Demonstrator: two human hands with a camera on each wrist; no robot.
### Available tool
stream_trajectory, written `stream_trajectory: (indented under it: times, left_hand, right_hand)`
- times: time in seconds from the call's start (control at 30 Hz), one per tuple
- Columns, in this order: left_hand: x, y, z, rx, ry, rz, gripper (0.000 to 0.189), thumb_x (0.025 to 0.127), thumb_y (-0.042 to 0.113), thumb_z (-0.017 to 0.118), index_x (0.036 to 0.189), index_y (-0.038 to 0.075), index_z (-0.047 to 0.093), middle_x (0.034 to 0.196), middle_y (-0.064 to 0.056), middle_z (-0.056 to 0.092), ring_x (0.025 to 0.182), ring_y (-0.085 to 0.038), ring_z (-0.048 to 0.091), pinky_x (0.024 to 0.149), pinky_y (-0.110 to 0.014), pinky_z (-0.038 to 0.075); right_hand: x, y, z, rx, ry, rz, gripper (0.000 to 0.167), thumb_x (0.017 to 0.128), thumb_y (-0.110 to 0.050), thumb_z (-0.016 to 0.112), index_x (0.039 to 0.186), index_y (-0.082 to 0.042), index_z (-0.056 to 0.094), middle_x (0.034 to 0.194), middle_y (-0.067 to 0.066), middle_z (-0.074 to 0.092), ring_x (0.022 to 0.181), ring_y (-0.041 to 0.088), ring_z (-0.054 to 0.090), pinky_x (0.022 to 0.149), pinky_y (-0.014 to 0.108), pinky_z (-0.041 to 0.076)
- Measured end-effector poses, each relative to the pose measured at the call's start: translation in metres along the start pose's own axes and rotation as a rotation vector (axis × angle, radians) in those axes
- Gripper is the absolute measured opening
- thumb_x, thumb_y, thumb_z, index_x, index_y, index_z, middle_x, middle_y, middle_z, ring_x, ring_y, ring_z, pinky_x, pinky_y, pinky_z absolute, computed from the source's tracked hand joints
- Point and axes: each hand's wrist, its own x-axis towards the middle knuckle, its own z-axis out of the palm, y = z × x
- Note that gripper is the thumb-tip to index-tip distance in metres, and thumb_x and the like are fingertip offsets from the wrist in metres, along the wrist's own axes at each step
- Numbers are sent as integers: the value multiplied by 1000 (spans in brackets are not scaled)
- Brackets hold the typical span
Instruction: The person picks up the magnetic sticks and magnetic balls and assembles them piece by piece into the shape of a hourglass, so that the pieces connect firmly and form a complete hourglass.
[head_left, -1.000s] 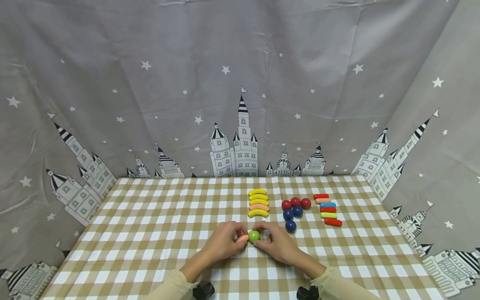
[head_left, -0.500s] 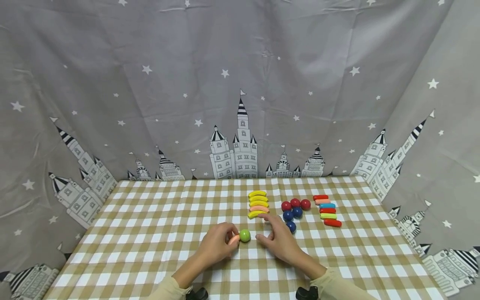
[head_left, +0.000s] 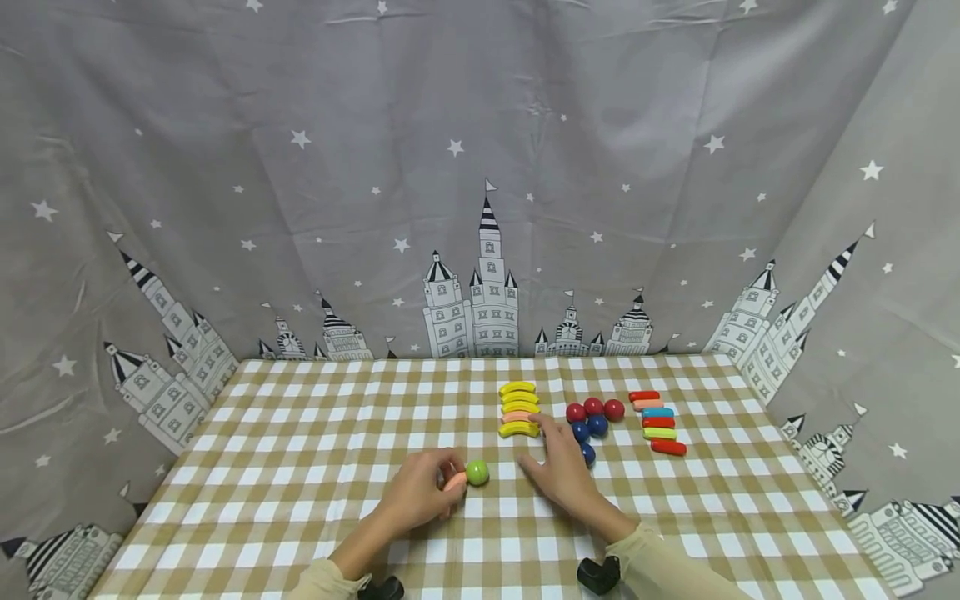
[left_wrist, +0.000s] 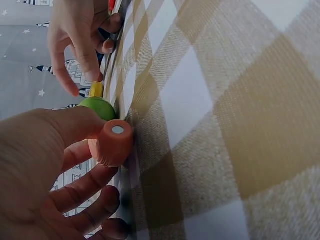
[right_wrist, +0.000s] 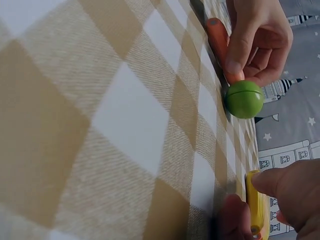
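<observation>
My left hand (head_left: 417, 492) pinches a salmon-coloured stick (left_wrist: 112, 145) between thumb and fingers. The stick has a small round metal disc in its end. Its far end meets a green ball (head_left: 477, 473), which sits on the checked cloth. My right hand (head_left: 566, 475) is over the near end of a row of curved sticks, thumb and index finger spread apart. In the right wrist view, the index fingertip is at the nearest yellow curved stick (right_wrist: 256, 200); whether it touches is unclear. A salmon curved stick (head_left: 516, 417) lies just behind that one.
Further yellow curved sticks (head_left: 517, 388) continue the row. To the right lie red balls (head_left: 594, 406) and blue balls (head_left: 597, 425), one partly behind my right hand. Beyond them is a column of straight coloured sticks (head_left: 658, 422). A grey castle-print curtain (head_left: 337, 167) hangs behind the table.
The right hand has let go of the green ball and moved forward to the curved sticks. The left hand has drawn the salmon stick leftward, and the ball came along at its end.
</observation>
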Motion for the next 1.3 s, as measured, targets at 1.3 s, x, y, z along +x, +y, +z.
stream_trajectory:
  times: [1.3]
  left_hand:
    - [11,1,2,-21,23,29,26,82,13,86,105,13,72,78,4,65,62,-6,54,59,-25,45]
  right_hand:
    - [-8,4,-1,-11,47,-74,22,80,-5,82,97,-11,69,81,-3,62,75,13,56,69,30,45]
